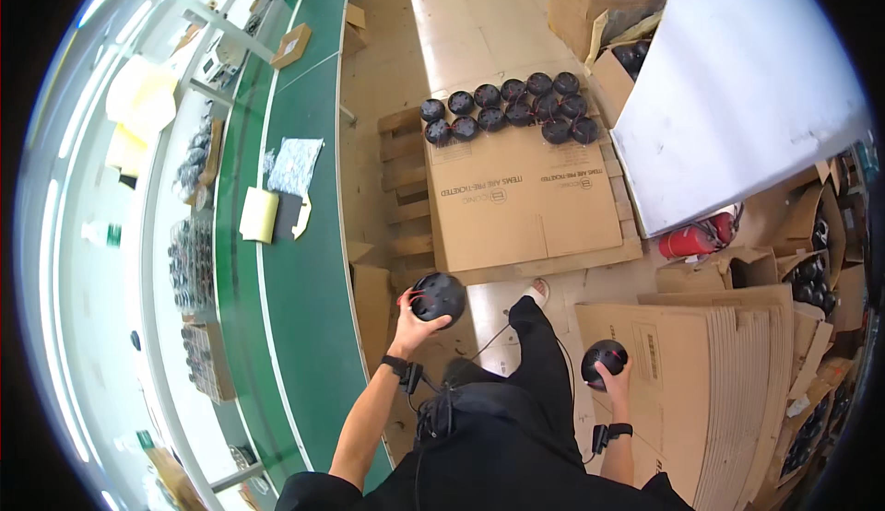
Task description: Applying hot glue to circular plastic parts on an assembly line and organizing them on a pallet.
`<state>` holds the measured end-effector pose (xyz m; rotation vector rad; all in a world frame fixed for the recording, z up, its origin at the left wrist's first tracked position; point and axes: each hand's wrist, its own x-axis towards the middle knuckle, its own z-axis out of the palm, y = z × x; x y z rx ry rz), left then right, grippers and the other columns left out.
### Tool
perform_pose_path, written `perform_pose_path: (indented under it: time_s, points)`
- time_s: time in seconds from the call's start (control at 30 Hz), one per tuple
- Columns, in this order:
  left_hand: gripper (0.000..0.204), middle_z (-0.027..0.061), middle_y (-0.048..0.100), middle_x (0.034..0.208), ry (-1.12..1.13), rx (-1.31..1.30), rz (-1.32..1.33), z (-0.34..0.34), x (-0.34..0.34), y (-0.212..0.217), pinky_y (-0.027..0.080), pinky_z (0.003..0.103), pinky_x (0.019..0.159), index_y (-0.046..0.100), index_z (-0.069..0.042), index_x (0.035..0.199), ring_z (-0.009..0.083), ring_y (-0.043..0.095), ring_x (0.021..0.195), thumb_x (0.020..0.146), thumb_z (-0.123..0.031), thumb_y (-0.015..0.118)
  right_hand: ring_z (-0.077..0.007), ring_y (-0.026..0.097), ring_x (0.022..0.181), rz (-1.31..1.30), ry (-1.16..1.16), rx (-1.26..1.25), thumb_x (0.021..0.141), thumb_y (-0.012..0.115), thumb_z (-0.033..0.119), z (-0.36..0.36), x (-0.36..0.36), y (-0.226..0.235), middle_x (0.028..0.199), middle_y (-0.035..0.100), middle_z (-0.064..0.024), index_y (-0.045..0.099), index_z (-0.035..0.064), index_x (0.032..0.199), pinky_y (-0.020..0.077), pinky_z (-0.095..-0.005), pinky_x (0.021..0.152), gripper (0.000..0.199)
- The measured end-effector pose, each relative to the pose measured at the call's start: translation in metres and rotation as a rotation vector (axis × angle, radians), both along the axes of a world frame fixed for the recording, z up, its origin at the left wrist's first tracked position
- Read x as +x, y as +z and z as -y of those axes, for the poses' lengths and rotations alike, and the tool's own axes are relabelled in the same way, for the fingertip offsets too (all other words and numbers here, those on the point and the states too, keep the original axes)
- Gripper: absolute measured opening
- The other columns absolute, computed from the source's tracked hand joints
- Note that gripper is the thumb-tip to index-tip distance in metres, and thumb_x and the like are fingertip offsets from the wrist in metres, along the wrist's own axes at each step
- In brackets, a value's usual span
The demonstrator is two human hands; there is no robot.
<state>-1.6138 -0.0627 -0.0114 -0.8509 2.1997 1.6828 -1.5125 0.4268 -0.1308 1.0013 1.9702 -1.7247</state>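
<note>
My left hand [415, 334] is closed around a black round housing [441, 295] with red wires, held up beside the green bench. A second black round housing [600, 356] is gripped in my right hand [616, 380], lower and farther right, near a stack of flattened cartons. Ahead of me, several similar black housings [491, 118] with red wires sit in uneven rows along the far part of a brown cardboard stack [530, 211]. Neither held piece touches the cardboard.
The cardboard lies on a wooden pallet [406, 175]. To the left runs a long green workbench [309, 322] with a yellow pad [260, 214]. On the right are a white panel [728, 96], red fire extinguishers [693, 238], flattened cartons [687, 373] and open boxes.
</note>
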Motion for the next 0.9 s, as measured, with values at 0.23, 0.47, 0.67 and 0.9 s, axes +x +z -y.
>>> perform_pose_path:
  time_s: [0.23,0.47,0.67,0.9]
  points:
    - [0.126,0.0246,0.045,0.142,-0.457,-0.25,-0.2,-0.026,-0.149,0.028,0.039,0.043,0.115,0.028,0.006,0.15,0.0359,0.046,0.135,0.052,-0.034,0.097,-0.0319,0.054,0.13,0.105,0.058,0.123,0.076,0.09,0.025,0.023,-0.077,0.001,0.145,0.048,-0.0228,0.022,0.0051,0.157,0.0487,-0.0418,0.105,0.107]
    - [0.129,0.0254,0.041,0.146,-0.766,-0.193,-0.232,-0.016,-0.252,0.033,0.036,0.045,0.118,0.023,0.004,0.152,0.0383,0.042,0.139,0.054,-0.034,0.097,-0.0352,0.049,0.134,0.155,-0.216,0.003,0.072,0.092,0.027,0.055,-0.156,0.025,0.149,0.041,-0.0253,0.021,0.0049,0.159,0.0416,-0.042,0.112,0.114]
    - [0.127,0.0259,0.044,0.137,-0.929,-0.36,-0.108,0.024,-0.401,-0.121,0.043,0.044,0.112,0.026,0.005,0.149,0.039,0.045,0.135,0.053,-0.036,0.098,-0.0338,0.049,0.135,0.054,-0.112,0.244,0.068,0.092,0.022,0.111,-0.215,-0.018,0.147,0.045,-0.0232,0.024,-0.0005,0.157,0.0372,-0.0407,0.115,0.115]
    - [0.124,0.0243,0.044,0.135,-1.1,-0.549,0.075,0.033,-0.539,-0.357,0.049,0.049,0.105,0.028,-0.004,0.149,0.0447,0.053,0.124,0.05,-0.028,0.098,-0.0365,0.045,0.136,0.164,0.13,0.261,0.062,0.096,0.028,0.178,-0.264,-0.133,0.143,0.045,-0.0237,0.027,-0.0017,0.153,0.037,-0.0432,0.115,0.118]
